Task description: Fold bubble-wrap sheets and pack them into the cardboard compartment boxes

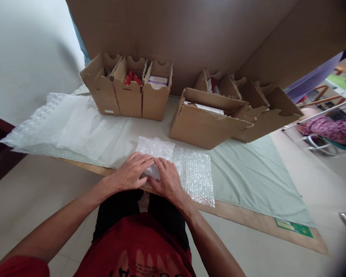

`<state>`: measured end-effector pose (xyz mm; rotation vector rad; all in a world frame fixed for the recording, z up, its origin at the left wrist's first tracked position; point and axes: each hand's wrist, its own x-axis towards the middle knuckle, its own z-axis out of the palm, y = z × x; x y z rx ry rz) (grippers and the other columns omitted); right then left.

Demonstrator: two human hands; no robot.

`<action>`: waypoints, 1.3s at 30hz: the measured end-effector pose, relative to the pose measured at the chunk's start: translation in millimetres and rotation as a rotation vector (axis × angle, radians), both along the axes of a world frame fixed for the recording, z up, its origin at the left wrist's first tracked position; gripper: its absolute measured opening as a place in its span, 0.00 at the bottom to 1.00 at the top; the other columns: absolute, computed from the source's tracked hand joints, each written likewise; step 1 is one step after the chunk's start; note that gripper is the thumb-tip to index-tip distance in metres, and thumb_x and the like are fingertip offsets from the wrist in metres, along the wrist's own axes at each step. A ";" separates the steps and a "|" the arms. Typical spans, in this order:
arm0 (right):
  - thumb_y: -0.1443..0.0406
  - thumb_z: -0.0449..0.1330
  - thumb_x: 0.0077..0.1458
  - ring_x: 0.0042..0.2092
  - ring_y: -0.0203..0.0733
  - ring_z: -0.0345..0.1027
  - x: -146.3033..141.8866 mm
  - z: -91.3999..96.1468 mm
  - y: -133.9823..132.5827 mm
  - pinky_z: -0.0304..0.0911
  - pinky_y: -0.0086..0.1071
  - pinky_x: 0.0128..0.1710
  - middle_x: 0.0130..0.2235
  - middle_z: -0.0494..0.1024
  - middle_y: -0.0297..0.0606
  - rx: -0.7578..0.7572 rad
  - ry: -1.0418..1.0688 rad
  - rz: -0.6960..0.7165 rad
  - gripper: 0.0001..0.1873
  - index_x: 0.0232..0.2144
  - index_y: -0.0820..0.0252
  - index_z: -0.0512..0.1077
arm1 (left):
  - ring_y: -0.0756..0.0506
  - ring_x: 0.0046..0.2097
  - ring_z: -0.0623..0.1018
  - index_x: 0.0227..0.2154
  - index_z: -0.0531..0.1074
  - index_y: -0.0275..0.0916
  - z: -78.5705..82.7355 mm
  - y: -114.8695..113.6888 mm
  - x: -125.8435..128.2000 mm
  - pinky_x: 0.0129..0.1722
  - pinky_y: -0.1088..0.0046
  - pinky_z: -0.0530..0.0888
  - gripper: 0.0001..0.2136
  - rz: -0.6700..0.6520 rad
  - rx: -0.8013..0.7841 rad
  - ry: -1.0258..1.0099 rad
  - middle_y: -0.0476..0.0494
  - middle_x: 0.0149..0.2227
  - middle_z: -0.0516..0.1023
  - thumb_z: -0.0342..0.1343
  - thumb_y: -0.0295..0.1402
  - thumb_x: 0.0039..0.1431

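Note:
A piece of clear bubble wrap (194, 175) lies across the front edge of the table, and a whitish, crinkled plastic wrap (157, 146) sits at its left end. My left hand (134, 171) and my right hand (168, 179) are cupped over this whitish wrap, close together, with their fingertips almost touching. Fingers and thumbs press around its near part. Whether something lies inside the wrap is hidden by my hands.
Larger sheets of bubble wrap (60, 123) are layered on the left. Cardboard bins (129, 102) with small packages stand at the back left; more cardboard bins (204, 125) stand right of centre. A pale green cloth (248, 173) covers the table. A tall cardboard panel (184, 38) rises behind.

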<state>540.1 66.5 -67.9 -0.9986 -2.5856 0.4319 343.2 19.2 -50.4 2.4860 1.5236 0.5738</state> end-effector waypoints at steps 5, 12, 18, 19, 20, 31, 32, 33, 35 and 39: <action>0.61 0.59 0.59 0.62 0.54 0.64 25.5 21.8 24.4 0.60 0.51 0.61 0.63 0.70 0.47 -0.065 0.168 0.096 0.29 0.62 0.54 0.66 | 0.37 0.62 0.73 0.51 0.73 0.36 -3.4 0.5 2.9 0.66 0.49 0.65 0.18 0.019 0.018 0.075 0.32 0.59 0.76 0.56 0.23 0.57; 0.60 0.62 0.57 0.53 0.57 0.72 4.7 16.4 89.2 0.64 0.51 0.54 0.54 0.79 0.52 -0.108 0.118 -0.338 0.29 0.59 0.64 0.69 | 0.35 0.64 0.72 0.51 0.73 0.36 -2.0 1.3 6.4 0.66 0.47 0.64 0.19 -0.018 0.072 0.142 0.32 0.60 0.75 0.55 0.22 0.55; 0.64 0.56 0.58 0.43 0.48 0.74 3.4 7.5 92.2 0.65 0.40 0.46 0.43 0.83 0.41 -0.162 0.175 -0.348 0.16 0.47 0.57 0.77 | 0.34 0.67 0.69 0.46 0.74 0.37 4.4 -1.4 2.4 0.66 0.47 0.63 0.16 -0.021 0.092 0.149 0.32 0.63 0.73 0.55 0.22 0.53; 0.64 0.56 0.57 0.43 0.49 0.75 4.7 6.7 90.8 0.65 0.40 0.47 0.42 0.83 0.41 -0.145 0.149 -0.360 0.17 0.47 0.57 0.77 | 0.34 0.67 0.69 0.45 0.74 0.37 5.4 -0.7 1.9 0.66 0.47 0.63 0.16 -0.029 0.087 0.139 0.33 0.63 0.73 0.55 0.22 0.53; 0.65 0.56 0.57 0.42 0.49 0.75 5.9 5.9 89.4 0.64 0.41 0.47 0.41 0.83 0.41 -0.137 0.112 -0.371 0.17 0.47 0.57 0.77 | 0.34 0.67 0.69 0.45 0.74 0.37 6.4 0.6 1.7 0.66 0.48 0.63 0.16 -0.037 0.078 0.130 0.34 0.62 0.74 0.55 0.22 0.52; 0.64 0.53 0.58 0.40 0.48 0.73 33.6 -0.4 53.7 0.62 0.41 0.46 0.36 0.81 0.40 -0.083 0.203 -0.372 0.17 0.46 0.57 0.76 | 0.36 0.60 0.75 0.41 0.74 0.38 20.4 27.4 4.9 0.64 0.51 0.65 0.15 -0.142 0.006 0.213 0.35 0.50 0.81 0.54 0.21 0.49; 0.64 0.53 0.58 0.41 0.49 0.73 36.6 -1.1 50.8 0.61 0.41 0.46 0.36 0.82 0.40 -0.075 0.199 -0.382 0.16 0.45 0.57 0.76 | 0.36 0.59 0.75 0.41 0.74 0.38 20.5 28.4 5.5 0.64 0.52 0.65 0.15 -0.153 0.001 0.221 0.35 0.49 0.81 0.54 0.21 0.49; 0.65 0.54 0.58 0.42 0.49 0.74 39.0 -2.1 48.8 0.61 0.41 0.47 0.38 0.82 0.41 -0.071 0.182 -0.393 0.15 0.44 0.57 0.76 | 0.36 0.59 0.76 0.40 0.74 0.37 20.6 29.4 6.3 0.64 0.52 0.65 0.15 -0.165 -0.003 0.227 0.34 0.49 0.81 0.54 0.21 0.49; 0.67 0.54 0.57 0.43 0.50 0.74 41.9 -4.6 47.7 0.60 0.42 0.47 0.40 0.83 0.42 -0.077 0.121 -0.413 0.13 0.42 0.57 0.77 | 0.35 0.59 0.75 0.39 0.75 0.37 22.0 31.7 8.2 0.63 0.52 0.66 0.15 -0.186 -0.010 0.225 0.34 0.49 0.81 0.54 0.21 0.47; 0.69 0.54 0.56 0.42 0.49 0.74 42.8 -8.2 51.1 0.59 0.41 0.46 0.39 0.84 0.41 -0.091 0.009 -0.406 0.13 0.39 0.56 0.77 | 0.36 0.59 0.75 0.38 0.76 0.39 33.5 42.5 12.7 0.60 0.56 0.68 0.16 -0.238 -0.087 0.156 0.38 0.45 0.83 0.53 0.22 0.44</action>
